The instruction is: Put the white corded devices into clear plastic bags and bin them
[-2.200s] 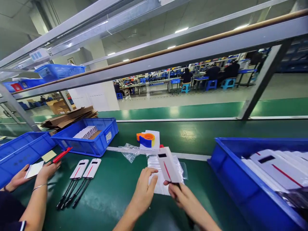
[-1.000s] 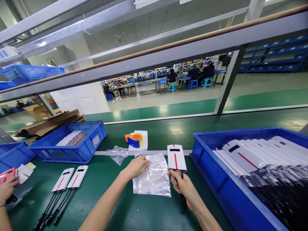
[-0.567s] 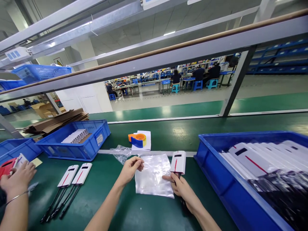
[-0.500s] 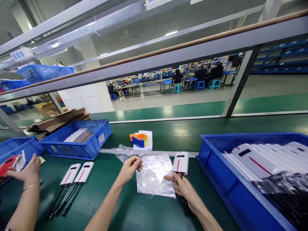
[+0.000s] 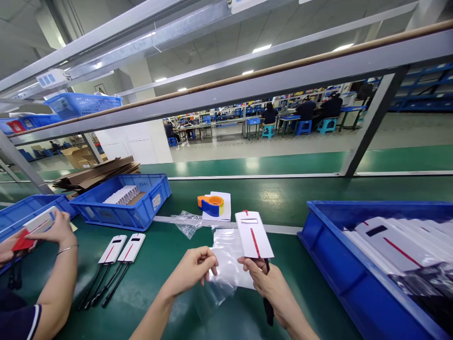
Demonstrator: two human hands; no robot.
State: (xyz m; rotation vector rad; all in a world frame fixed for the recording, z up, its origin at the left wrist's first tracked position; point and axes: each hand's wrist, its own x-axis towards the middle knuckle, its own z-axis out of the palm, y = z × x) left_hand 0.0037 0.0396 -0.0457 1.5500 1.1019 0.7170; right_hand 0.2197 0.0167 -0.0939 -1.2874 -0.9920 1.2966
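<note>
My right hand (image 5: 264, 278) grips a white flat device (image 5: 254, 233) with a red stripe by its lower end, raised over the table. Its black cables (image 5: 268, 309) hang past my palm. To the left, the closed fingers of my left hand (image 5: 193, 269) pinch the edge of a clear plastic bag (image 5: 226, 264), partly lifted. More of the bags lie flat under it. Two similar white devices (image 5: 112, 249) with black cables rest on the table further left.
A blue bin (image 5: 332, 264) of white devices stands at the right. At the left are a blue crate (image 5: 116, 219) and a co-worker's hands (image 5: 58, 229) holding a white and red device. A tape dispenser (image 5: 211, 206) lies on paper (image 5: 226, 200) behind the bags.
My right hand has raised and tilted the white device off the table. The top bag's edge has lifted at my left hand. The co-worker's hands have come together on a device.
</note>
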